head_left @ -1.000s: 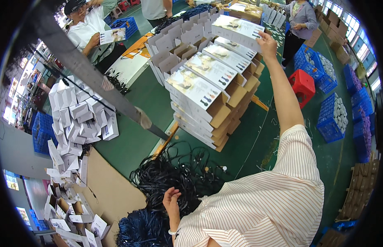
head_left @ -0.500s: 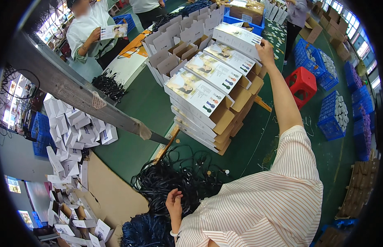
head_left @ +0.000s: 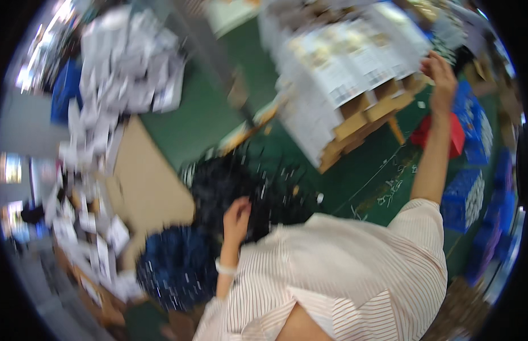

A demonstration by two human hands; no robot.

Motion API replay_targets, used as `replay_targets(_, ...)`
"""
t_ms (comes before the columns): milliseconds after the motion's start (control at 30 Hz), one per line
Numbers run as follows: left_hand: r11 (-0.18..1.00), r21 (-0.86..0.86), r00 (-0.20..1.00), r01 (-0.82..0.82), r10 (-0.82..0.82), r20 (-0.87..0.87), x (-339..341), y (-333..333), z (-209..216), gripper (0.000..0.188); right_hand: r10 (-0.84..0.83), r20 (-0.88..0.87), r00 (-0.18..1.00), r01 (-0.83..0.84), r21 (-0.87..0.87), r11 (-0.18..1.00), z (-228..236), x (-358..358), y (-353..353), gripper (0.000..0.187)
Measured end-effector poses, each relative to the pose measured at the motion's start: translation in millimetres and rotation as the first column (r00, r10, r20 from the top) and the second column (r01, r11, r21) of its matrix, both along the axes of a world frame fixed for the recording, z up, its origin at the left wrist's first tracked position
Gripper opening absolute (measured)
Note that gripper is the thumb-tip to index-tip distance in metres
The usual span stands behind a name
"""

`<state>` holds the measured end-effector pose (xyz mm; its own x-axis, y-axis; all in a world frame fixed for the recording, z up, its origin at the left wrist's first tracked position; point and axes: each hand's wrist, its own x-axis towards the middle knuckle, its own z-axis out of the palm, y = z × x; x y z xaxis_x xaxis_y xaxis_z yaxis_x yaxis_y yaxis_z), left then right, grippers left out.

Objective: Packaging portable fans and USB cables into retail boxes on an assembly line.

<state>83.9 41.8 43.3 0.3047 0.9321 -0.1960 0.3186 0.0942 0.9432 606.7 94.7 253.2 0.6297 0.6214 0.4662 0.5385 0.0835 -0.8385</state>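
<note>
A stack of white printed cartons (head_left: 360,54) with open brown flaps stands on the green table, its top row laid side by side. My right hand (head_left: 441,79) is at the right end of that row, fingers stretched toward the end carton and apart; blur hides whether they touch it. My left hand (head_left: 236,219), with a pale band at its wrist, hovers over a tangled heap of black straps or cords (head_left: 224,179). Its fingers are loosely bent and nothing shows in them. Beside it lies a bundle of dark blue strands (head_left: 177,264).
A grey metal post (head_left: 210,51) slants down between me and a heap of white boxes (head_left: 130,59) at the left. More open boxes (head_left: 96,227) lie nearer, by a tan board (head_left: 144,196). A red stool (head_left: 454,136) and blue crates (head_left: 464,199) stand at the right.
My view has swung, so the stack sits higher and further right. The end carton, tilted in my right hand before, now lies level with the row. My left hand stays by the black heap.
</note>
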Motion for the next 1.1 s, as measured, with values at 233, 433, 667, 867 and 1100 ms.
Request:
replay_targets(233,0.979,-0.087,0.982,-0.187,0.185,-0.028,-35.8,-27.3,7.8,0.028,0.886,-0.171,0.430,-0.808,-0.511,0.294,-111.2,-228.7,-55.6,0.016)
replay_targets(433,0.987,-0.064,0.987,-0.150,0.146,-0.065,-63.9,-63.4,12.9,0.029,0.536,0.011,0.844,-0.444,-0.547,0.710,-250.2,-282.3,-21.2,0.016)
replay_targets(667,0.997,-0.018,0.990,-0.076,0.073,-0.122,-96.2,-65.8,31.3,0.027,0.501,0.324,0.802,-0.183,-0.665,0.724,-288.4,-291.7,4.0,0.014)
replay_targets(867,0.997,0.040,0.995,0.060,-0.063,0.077,-102.3,-15.6,55.5,0.029,0.590,-0.630,0.505,-0.846,-0.226,0.483,-147.8,-316.7,5.4,0.008)
replay_targets(1100,0.968,0.173,0.972,0.184,-0.206,0.116,-50.6,36.0,143.3,0.038,0.828,-0.278,0.488,-0.841,-0.403,0.360,-48.4,-378.5,-2.9,0.011)
